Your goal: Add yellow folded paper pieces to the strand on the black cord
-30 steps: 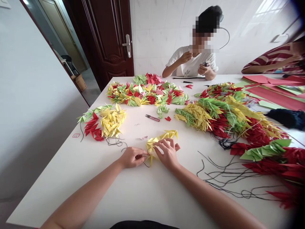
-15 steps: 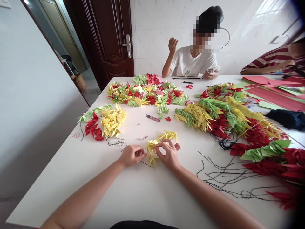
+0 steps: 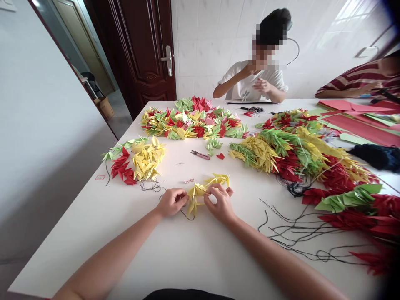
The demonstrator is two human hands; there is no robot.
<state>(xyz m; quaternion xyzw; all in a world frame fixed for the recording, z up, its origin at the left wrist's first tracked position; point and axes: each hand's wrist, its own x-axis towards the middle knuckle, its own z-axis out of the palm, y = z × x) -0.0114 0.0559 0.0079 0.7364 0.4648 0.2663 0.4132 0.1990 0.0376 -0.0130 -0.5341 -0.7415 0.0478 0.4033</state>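
Over the white table (image 3: 150, 254), several folded yellow paper cranes (image 3: 196, 192) hang together between my hands. My left hand (image 3: 173, 201) is closed, its fingertips pinched at the left edge of a yellow crane. From the other side, my right hand (image 3: 221, 203) pinches the cranes between thumb and forefinger. Another yellow folded piece (image 3: 218, 179) lies just beyond my right fingers. A dark cord (image 3: 186, 215) comes out below the cranes near my left hand. Whether the cord passes through the held crane is too small to tell.
At left lie yellow cranes (image 3: 146, 158) and red ones (image 3: 121, 168); a mixed heap (image 3: 193, 121) lies behind. Thread snips (image 3: 200, 155) are mid-table. Strung cranes (image 3: 262, 154) and loose cords (image 3: 296, 233) spread rightward. A person (image 3: 253, 81) sits opposite, another (image 3: 350, 81) at far right.
My left hand has closed in on the yellow cranes, which have shifted slightly left. The person opposite has brought both hands together before the chest, and a dark cord bundle now shows on the table there.
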